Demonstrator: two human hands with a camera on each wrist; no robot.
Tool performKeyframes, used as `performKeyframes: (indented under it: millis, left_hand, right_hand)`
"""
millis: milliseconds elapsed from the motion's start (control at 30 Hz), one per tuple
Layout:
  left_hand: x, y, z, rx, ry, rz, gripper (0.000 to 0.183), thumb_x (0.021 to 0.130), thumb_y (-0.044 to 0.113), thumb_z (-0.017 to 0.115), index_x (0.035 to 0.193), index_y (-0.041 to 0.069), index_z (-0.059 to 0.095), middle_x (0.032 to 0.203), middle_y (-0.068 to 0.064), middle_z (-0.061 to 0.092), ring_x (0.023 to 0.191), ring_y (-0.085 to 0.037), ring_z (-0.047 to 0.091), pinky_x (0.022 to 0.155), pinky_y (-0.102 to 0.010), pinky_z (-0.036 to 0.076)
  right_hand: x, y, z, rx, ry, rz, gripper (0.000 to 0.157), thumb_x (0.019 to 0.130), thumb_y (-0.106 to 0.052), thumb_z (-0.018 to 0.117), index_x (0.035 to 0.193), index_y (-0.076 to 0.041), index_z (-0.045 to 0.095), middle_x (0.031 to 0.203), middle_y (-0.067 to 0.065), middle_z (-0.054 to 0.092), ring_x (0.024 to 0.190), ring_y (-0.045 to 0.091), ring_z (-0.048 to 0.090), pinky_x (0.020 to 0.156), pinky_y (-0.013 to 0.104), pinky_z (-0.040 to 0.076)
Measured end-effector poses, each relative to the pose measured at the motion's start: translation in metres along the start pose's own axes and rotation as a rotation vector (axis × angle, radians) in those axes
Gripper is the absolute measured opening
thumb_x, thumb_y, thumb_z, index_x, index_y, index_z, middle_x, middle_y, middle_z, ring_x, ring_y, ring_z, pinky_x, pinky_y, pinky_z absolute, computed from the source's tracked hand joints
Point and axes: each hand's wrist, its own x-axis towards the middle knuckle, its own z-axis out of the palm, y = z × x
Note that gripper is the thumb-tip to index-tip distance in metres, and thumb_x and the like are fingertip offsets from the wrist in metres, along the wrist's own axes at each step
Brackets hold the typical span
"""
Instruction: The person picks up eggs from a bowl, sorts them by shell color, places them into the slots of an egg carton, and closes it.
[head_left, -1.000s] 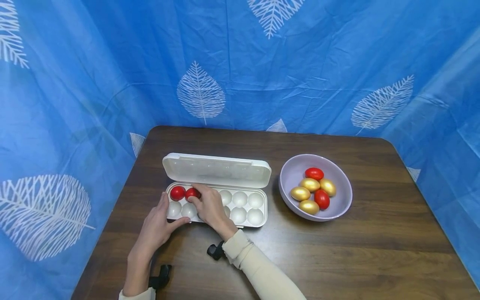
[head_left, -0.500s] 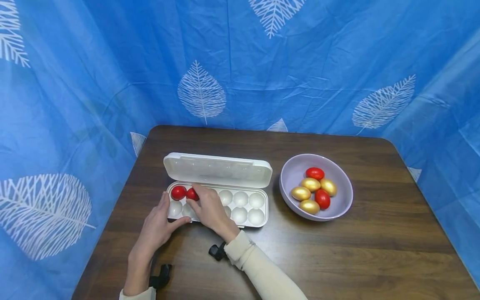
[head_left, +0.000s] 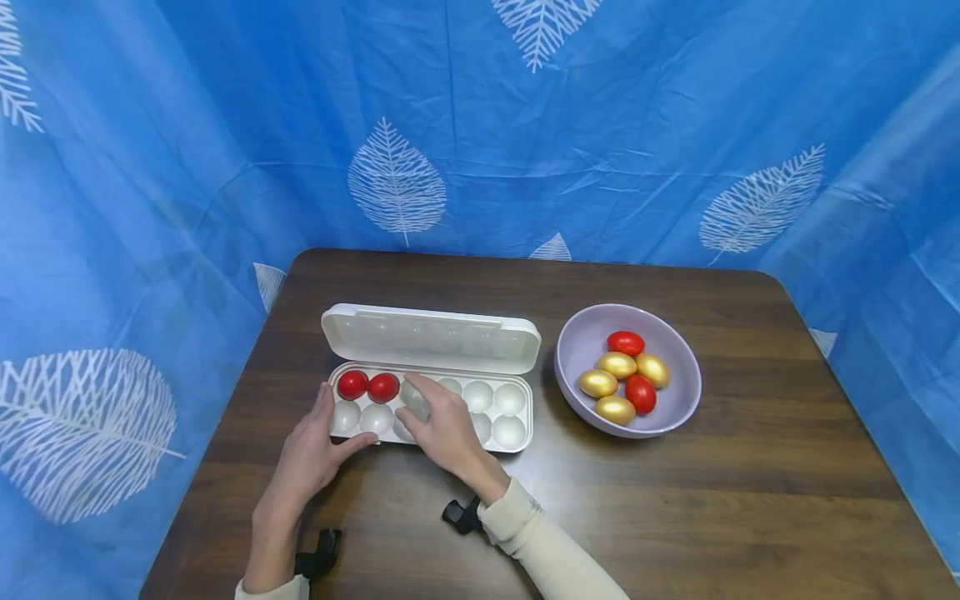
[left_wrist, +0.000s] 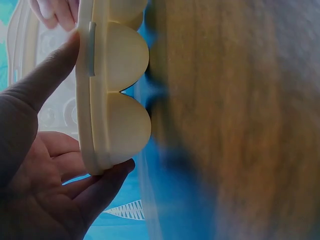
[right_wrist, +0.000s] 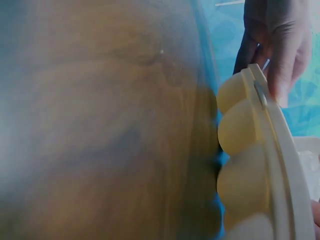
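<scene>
A white egg box (head_left: 528, 421) lies on the table with its lid (head_left: 431, 342) tipped up at the back. Two red eggs (head_left: 383, 387) sit side by side in the back row's leftmost cups. My left hand (head_left: 306, 457) holds the box's left end, thumb on the front rim and fingers around the side; the left wrist view shows them on the rim and underside of the cups (left_wrist: 127, 57). Over the middle cups, just right of the eggs, my right hand (head_left: 448, 427) hovers with nothing in its fingers. In the right wrist view its fingers are mostly out of frame.
A lilac bowl (head_left: 686, 400) stands right of the egg box, holding several gold eggs (head_left: 597, 383) and two red eggs (head_left: 626, 342). Blue curtains (head_left: 540, 167) with white leaf prints surround the dark wooden table (head_left: 675, 517) at the back and sides.
My right hand has let go of the second red egg, which stays in its cup, and has shifted right. My left hand keeps its place on the egg box.
</scene>
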Motion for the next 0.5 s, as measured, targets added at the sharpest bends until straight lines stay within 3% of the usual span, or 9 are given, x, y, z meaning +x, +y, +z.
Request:
performKeyframes:
  millis: [367,500]
  left_hand:
    - [-0.002,-0.003,0.0,-0.004,0.005,0.014,0.109,0.083,0.045,0.077,0.152,-0.012,0.014,0.155,-0.036,0.015,0.138,-0.054,0.023,0.105,-0.065,0.029]
    - [-0.002,-0.002,0.001,-0.014,-0.001,0.014,0.107,0.085,0.042,0.077,0.153,-0.008,0.012,0.156,-0.034,0.015,0.139,-0.053,0.022,0.104,-0.065,0.031]
  right_hand:
    - [-0.023,0.007,-0.025,0.108,0.137,-0.026,0.043,0.086,-0.01,0.076,0.124,0.004,0.064,0.123,0.013,0.067,0.114,0.025,0.064,0.096,0.037,0.051]
    - [-0.033,0.013,-0.038,0.086,0.198,-0.047,0.044,0.083,-0.008,0.078,0.124,0.003,0.065,0.122,0.013,0.068,0.113,0.026,0.064,0.097,0.036,0.051]
